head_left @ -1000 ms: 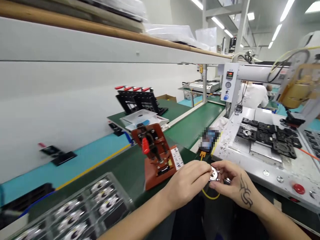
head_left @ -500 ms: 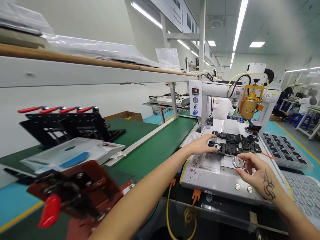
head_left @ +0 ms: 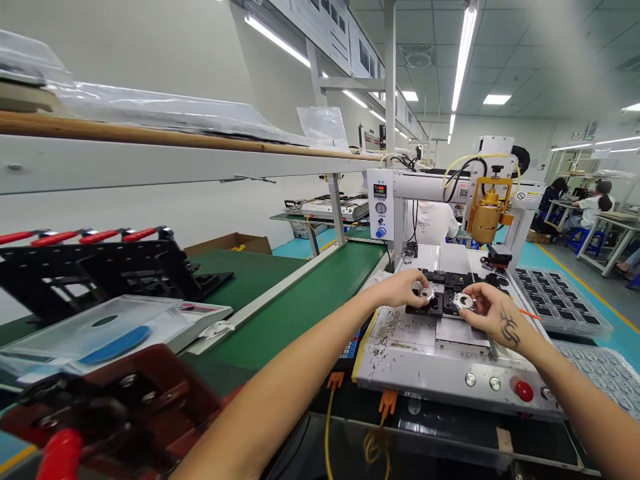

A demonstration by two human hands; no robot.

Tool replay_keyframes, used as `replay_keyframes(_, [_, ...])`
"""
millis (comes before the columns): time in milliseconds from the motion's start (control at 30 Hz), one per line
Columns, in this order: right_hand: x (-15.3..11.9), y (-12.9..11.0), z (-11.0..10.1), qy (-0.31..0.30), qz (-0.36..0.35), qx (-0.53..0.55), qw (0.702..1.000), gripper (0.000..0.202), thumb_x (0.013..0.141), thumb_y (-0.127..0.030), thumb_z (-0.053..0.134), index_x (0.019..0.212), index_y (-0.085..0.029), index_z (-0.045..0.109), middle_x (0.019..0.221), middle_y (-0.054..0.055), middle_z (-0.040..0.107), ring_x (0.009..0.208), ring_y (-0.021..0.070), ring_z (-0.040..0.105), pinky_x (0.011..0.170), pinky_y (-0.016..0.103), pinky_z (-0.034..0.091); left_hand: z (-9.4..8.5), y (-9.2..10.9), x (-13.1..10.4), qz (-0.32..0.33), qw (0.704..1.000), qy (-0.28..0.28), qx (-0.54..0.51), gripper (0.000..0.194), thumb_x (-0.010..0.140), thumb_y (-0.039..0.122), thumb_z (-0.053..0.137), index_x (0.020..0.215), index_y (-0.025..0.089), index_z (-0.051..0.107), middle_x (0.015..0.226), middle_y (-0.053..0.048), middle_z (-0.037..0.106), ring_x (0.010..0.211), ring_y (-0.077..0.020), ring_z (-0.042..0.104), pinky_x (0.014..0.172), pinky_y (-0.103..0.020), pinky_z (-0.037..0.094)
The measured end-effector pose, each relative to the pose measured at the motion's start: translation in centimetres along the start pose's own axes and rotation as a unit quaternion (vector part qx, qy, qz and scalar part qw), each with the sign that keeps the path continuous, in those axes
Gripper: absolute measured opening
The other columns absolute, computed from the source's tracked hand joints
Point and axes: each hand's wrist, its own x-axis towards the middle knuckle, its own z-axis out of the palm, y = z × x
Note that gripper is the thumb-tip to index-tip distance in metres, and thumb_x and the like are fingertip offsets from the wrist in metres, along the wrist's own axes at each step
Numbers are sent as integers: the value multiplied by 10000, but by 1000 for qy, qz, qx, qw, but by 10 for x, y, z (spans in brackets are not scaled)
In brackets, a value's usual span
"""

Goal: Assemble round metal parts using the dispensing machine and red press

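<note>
My left hand (head_left: 397, 291) is closed at the left end of the black fixture blocks (head_left: 443, 303), thumb and fingers pinching a round, shiny watch case (head_left: 427, 293). Whether that case still touches the block under it I cannot tell. Just to the right, my right hand (head_left: 493, 312) grips a second silver watch case (head_left: 463, 302) by its right edge, holding it over the front of the blocks. Its pale, round face is turned toward me. The blocks lie on the white bed of a benchtop dispensing machine (head_left: 400, 360), partly hidden by my hands.
A gold dispensing head (head_left: 486, 217) hangs above the blocks. Right of the machine lie a tray of dark square parts (head_left: 560, 300) and a clear tray with round pockets (head_left: 600, 377). A green conveyor (head_left: 300, 300) runs along the left; a red-handled clamp (head_left: 63, 453) stands close by.
My right hand has moved left and up with its watch case, closer to my left hand. My left fingers now pinch the case at the block. The view has shifted slightly.
</note>
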Motion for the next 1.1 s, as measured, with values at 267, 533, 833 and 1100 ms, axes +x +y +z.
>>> replay_keyframes(267, [80, 1, 46, -108, -51, -59, 991, 279, 768, -334, 893, 995, -187, 822, 992, 67, 712, 931, 266, 684, 854, 354, 529, -21, 21, -55, 47, 984, 132, -106, 338, 880, 402, 782, 1157, 225, 701, 1317, -101, 725, 1224, -271, 684, 1116, -460, 528])
replay_keyframes(533, [89, 4, 57, -166, -57, -108, 978, 273, 881, -434, 839, 1038, -216, 889, 985, 79, 771, 905, 277, 716, 816, 345, 539, -17, 29, -117, 48, 976, 166, -136, 276, 872, 342, 781, 1118, 246, 702, 1332, -95, 696, 1212, -270, 677, 1098, -490, 534])
replay_keyframes(833, [86, 4, 66, -123, -82, -164, 975, 257, 1030, -434, 752, 1110, -191, 774, 1117, 71, 772, 1034, 250, 726, 971, 471, 589, -2, 36, -152, 20, 967, 204, -151, 277, 868, 323, 794, 1115, 235, 703, 1312, -103, 711, 1234, -287, 677, 1107, -476, 530])
replay_keyframes(1100, [-31, 25, -6, 137, -51, -117, 982, 360, 1138, -451, 494, 1222, -220, 757, 1180, 111, 752, 1081, 265, 695, 978, 420, 554, 48, 55, -196, -53, 949, 194, -244, 394, 856, 314, 806, 1217, 247, 662, 1231, -99, 820, 1182, -287, 767, 1095, -449, 590])
